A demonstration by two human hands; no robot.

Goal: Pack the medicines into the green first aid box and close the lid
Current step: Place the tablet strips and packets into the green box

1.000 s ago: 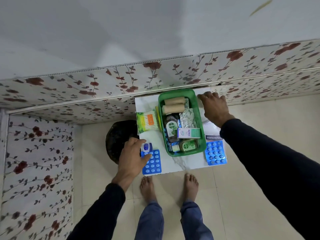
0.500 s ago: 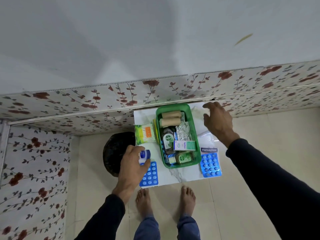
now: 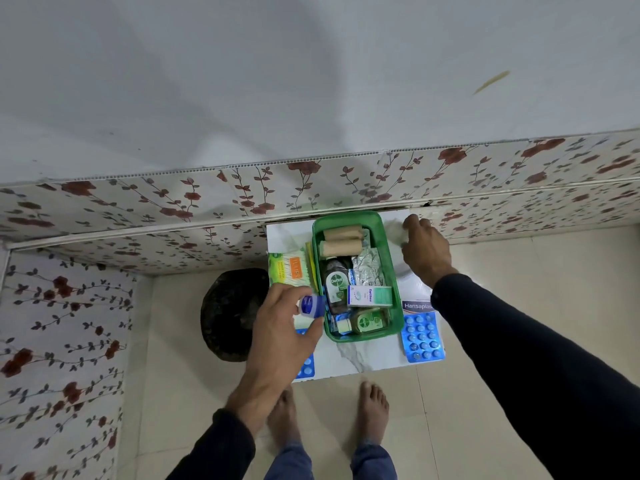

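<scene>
The green first aid box point(image 3: 394, 271) stands open on a small white marble-top table point(image 3: 353, 358). Inside lie two bandage rolls point(image 3: 341, 241), a Dettol bottle point(image 3: 336, 282), a foil strip point(image 3: 369, 271), a white-green carton point(image 3: 370, 296) and a small green bottle point(image 3: 367, 322). My left hand point(image 3: 287, 327) is shut on a small blue-capped jar point(image 3: 311, 305), held just left of the box's near corner. My right hand point(image 3: 424, 251) reaches to the table's far right corner and touches something white, perhaps cotton point(image 3: 394, 228); whether it grips it is unclear.
A cotton-bud pack point(image 3: 289, 268) lies left of the box. Blue tablet blisters lie at the near left point(image 3: 306, 365) and near right point(image 3: 422, 336), beside a Hansaplast pack point(image 3: 417, 306). A dark round object point(image 3: 232, 313) sits on the floor to the left. My bare feet stand below the table.
My left hand has lifted the blue-capped jar off the table and carried it right, toward the box. My right hand has moved to the far right corner of the table.
</scene>
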